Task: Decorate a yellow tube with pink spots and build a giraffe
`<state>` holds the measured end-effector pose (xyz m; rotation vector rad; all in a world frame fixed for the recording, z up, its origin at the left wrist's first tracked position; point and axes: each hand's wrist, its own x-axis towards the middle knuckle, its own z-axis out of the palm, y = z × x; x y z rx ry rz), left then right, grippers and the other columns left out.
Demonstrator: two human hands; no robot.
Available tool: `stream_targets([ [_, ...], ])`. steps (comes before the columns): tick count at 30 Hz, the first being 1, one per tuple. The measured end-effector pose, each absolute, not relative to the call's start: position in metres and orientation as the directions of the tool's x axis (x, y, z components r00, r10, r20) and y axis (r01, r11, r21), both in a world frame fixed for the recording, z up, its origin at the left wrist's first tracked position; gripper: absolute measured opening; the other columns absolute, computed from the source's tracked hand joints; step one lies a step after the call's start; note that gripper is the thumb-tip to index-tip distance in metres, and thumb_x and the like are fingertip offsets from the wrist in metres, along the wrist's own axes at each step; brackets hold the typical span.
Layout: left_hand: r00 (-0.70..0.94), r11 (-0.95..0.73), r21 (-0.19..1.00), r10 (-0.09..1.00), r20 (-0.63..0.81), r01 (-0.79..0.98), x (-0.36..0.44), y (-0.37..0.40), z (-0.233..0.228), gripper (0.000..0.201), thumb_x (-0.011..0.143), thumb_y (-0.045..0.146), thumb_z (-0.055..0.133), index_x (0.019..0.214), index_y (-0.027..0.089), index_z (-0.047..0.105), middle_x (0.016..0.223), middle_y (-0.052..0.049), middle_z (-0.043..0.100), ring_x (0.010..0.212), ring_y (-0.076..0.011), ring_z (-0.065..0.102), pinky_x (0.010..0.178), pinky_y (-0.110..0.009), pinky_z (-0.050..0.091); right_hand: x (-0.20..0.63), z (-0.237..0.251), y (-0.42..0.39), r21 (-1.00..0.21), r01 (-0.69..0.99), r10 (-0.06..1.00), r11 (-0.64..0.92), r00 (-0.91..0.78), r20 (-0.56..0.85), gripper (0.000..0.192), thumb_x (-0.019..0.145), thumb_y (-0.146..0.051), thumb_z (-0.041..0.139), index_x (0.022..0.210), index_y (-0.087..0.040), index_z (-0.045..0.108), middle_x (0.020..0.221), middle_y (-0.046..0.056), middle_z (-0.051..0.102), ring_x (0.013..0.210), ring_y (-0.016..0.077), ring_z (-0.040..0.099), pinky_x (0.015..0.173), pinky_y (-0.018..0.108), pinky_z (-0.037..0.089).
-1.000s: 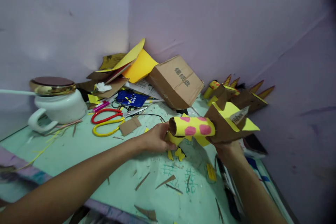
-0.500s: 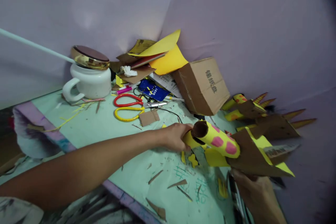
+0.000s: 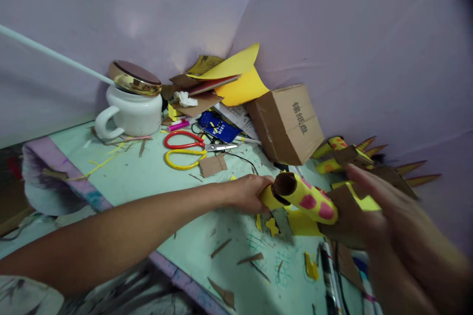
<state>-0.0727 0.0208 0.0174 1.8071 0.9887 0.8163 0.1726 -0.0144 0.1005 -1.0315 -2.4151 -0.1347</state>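
My left hand (image 3: 251, 193) is closed around a yellow-covered cardboard tube (image 3: 271, 198), part of a craft piece above the table. Next to it, another yellow tube with pink spots (image 3: 309, 202) points its open end toward the upper left. Both tubes belong with a brown cardboard piece (image 3: 343, 216) edged in yellow. My right hand (image 3: 402, 236), blurred, is in front of that cardboard with its fingers stretched out and apart; it hides much of the piece. Whether the right fingers touch it I cannot tell.
Scissors (image 3: 201, 150) with red and yellow handles lie near a white mug (image 3: 135, 113). A cardboard box (image 3: 286, 123) leans at the back beside yellow paper (image 3: 240, 86). Similar spiked cardboard pieces (image 3: 391, 177) stand at right. Pens (image 3: 330, 275) and cardboard scraps (image 3: 221, 293) lie in front.
My right hand has come up from under the cardboard piece to in front of it, its fingers now stretched. My left hand keeps its hold on the tube. The view has shifted slightly.
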Motion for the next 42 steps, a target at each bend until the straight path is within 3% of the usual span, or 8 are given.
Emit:
stream_targets([
  [3,0.480,-0.288,0.911,0.869,0.120,0.294,-0.073,0.021,0.017,0.056,0.062,0.016,0.066,0.117,0.014,0.055,0.105,-0.008,0.068,0.094,-0.0247,0.062,0.075,-0.031,0.049,0.114,0.115,0.007,-0.003,0.638,0.578,0.770,-0.696,0.425,0.046,0.095,-0.027,0.037,0.142,-0.025,0.038,0.138,0.010,0.051,0.128,0.0318,0.047,0.104,0.058,0.039],
  [6,0.467,-0.281,0.885,0.881,0.084,0.371,-0.074,0.020,0.019,0.052,0.062,0.019,0.066,0.112,0.013,0.056,0.097,-0.008,0.067,0.084,-0.0236,0.063,0.065,-0.028,0.047,0.102,0.110,0.018,0.069,0.629,0.576,0.774,-0.746,0.334,0.045,0.095,-0.026,0.036,0.139,-0.016,0.042,0.131,0.017,0.057,0.122,0.0333,0.053,0.102,0.062,0.039],
  [13,0.456,-0.272,0.867,0.888,0.059,0.418,-0.074,0.018,0.022,0.054,0.062,0.019,0.065,0.114,0.014,0.054,0.098,-0.009,0.067,0.083,-0.0232,0.062,0.064,-0.028,0.046,0.111,0.090,0.014,-0.037,0.705,0.689,0.708,-0.678,0.256,0.047,0.096,-0.032,0.031,0.134,-0.010,0.045,0.129,0.019,0.058,0.120,0.0337,0.054,0.097,0.058,0.045],
  [18,0.460,-0.266,0.874,0.886,0.056,0.406,-0.075,0.018,0.022,0.055,0.062,0.021,0.064,0.116,0.016,0.053,0.097,-0.006,0.066,0.084,-0.0227,0.063,0.064,-0.027,0.047,0.107,0.088,0.013,-0.069,0.702,0.693,0.709,-0.674,0.256,0.046,0.096,-0.032,0.030,0.134,-0.010,0.045,0.127,0.019,0.058,0.117,0.0301,0.056,0.096,0.053,0.048],
  [30,0.438,-0.250,0.896,0.896,0.071,0.366,-0.074,0.018,0.021,0.051,0.060,0.026,0.069,0.108,0.015,0.055,0.092,-0.007,0.065,0.085,-0.0253,0.062,0.070,-0.033,0.049,0.109,0.084,0.014,-0.080,0.695,0.688,0.715,-0.678,0.259,0.043,0.096,-0.030,0.031,0.131,-0.010,0.045,0.121,0.020,0.059,0.114,0.0305,0.056,0.093,0.053,0.049],
  [36,0.296,-0.339,0.929,0.912,0.285,0.149,-0.073,0.014,0.028,0.074,0.058,0.029,0.078,0.123,0.013,0.047,0.114,-0.012,0.061,0.103,-0.0244,0.058,0.089,-0.036,0.046,0.107,0.084,0.016,-0.056,0.664,0.650,0.745,-0.705,0.284,0.040,0.095,-0.024,0.032,0.130,-0.010,0.045,0.118,0.020,0.061,0.110,0.0304,0.058,0.090,0.052,0.050],
  [39,0.183,-0.384,0.914,0.916,0.358,0.131,-0.069,0.009,0.034,0.069,0.058,0.032,0.079,0.118,0.013,0.050,0.118,-0.013,0.059,0.108,-0.0253,0.056,0.095,-0.037,0.043,0.109,0.082,0.015,-0.039,0.657,0.633,0.753,-0.707,0.315,0.042,0.094,-0.023,0.034,0.134,-0.012,0.042,0.118,0.020,0.062,0.109,0.0308,0.059,0.088,0.052,0.051],
  [42,0.112,-0.460,0.878,0.887,0.448,0.133,-0.064,0.006,0.037,0.065,0.061,0.032,0.078,0.116,0.013,0.051,0.118,-0.014,0.060,0.108,-0.0250,0.057,0.096,-0.036,0.043,0.115,0.080,0.017,-0.037,0.678,0.648,0.734,-0.684,0.335,0.051,0.094,-0.023,0.035,0.144,-0.013,0.028,0.117,0.021,0.062,0.107,0.0315,0.062,0.084,0.051,0.053],
])
